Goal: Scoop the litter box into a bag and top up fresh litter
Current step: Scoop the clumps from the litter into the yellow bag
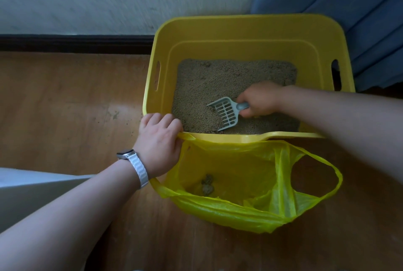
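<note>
A yellow litter box (pixel 239 28) stands on the wooden floor, holding brown granular litter (pixel 218 83). My right hand (pixel 260 99) grips the handle of a grey slotted scoop (pixel 225 113), whose blade lies tilted in the litter near the front wall. My left hand (pixel 160 146), with a white watch on its wrist, holds the bag's edge against the box's front left rim. An open yellow plastic bag (pixel 239 211) lies on the floor right in front of the box. A few grey clumps (pixel 207 184) sit at the bag's bottom.
A white wall with a dark baseboard (pixel 74 44) runs behind the box. Blue curtain folds (pixel 349 9) hang at the back right, touching the box. Spilled grains (pixel 113 116) dot the floor left of the box. A pale grey surface (pixel 32 194) shows at the lower left.
</note>
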A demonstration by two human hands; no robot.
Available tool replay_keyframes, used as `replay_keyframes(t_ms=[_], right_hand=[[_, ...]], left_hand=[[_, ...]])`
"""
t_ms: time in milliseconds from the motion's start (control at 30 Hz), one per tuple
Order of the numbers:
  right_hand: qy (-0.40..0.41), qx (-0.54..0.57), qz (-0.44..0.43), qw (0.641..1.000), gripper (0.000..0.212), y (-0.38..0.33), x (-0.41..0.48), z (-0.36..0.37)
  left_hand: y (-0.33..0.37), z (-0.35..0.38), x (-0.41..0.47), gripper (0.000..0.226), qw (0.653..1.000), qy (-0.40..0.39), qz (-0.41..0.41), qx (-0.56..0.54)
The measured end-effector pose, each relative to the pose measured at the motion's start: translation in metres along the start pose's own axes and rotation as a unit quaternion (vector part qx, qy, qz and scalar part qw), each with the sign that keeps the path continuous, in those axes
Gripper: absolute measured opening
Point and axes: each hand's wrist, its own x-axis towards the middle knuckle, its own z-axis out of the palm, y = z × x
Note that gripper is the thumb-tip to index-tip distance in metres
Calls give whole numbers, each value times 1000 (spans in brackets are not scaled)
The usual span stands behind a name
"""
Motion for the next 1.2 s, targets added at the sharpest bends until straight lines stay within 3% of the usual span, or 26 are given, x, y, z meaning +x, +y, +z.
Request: replay_keyframes(t_ms=[400,767,867,1200], right_hand=[[5,65,-29,997,23,-14,5,15],[44,46,-64,996,30,-46,15,9],[49,53,-78,994,24,-60,22,2],[30,199,-8,980,15,-63,23,10]], left_hand=[[2,0,0,23,1000,5,0,4],[2,2,0,20,1000,11,3,1],[2,1,-1,20,1000,8,-2,3],[2,2,-1,20,1000,18,-4,-7]])
